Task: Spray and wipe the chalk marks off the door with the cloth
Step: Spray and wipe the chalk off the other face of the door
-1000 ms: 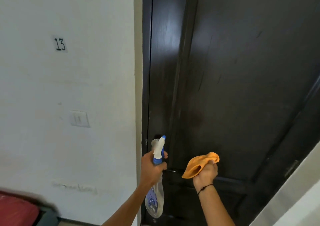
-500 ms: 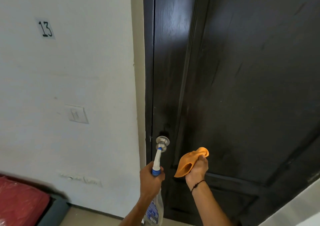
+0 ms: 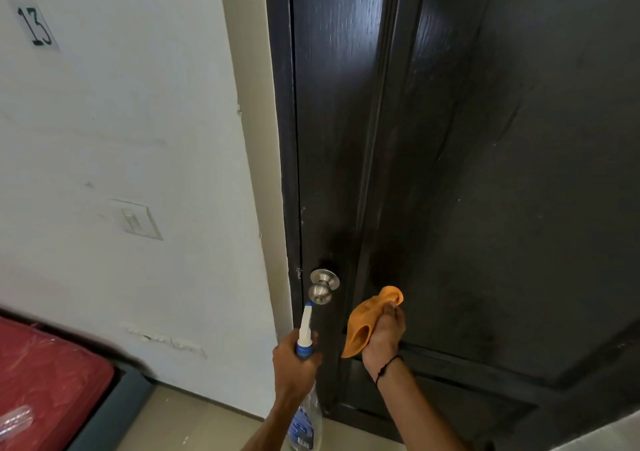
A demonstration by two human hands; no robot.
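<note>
A dark brown panelled door fills the right of the head view, glossy and streaked, with no clear chalk marks visible. My left hand grips the neck of a clear spray bottle with a white and blue nozzle pointing up toward the silver door knob. My right hand holds a bunched orange cloth just in front of the door's lower panel, right of the knob.
A white wall with a "13" label and a light switch lies left of the door frame. A red cushion on a dark base sits at bottom left. Tiled floor shows below.
The view has tilted down and pulled back, so the knob now shows in full above the nozzle. Both hands sit lower against the door, still holding bottle and cloth.
</note>
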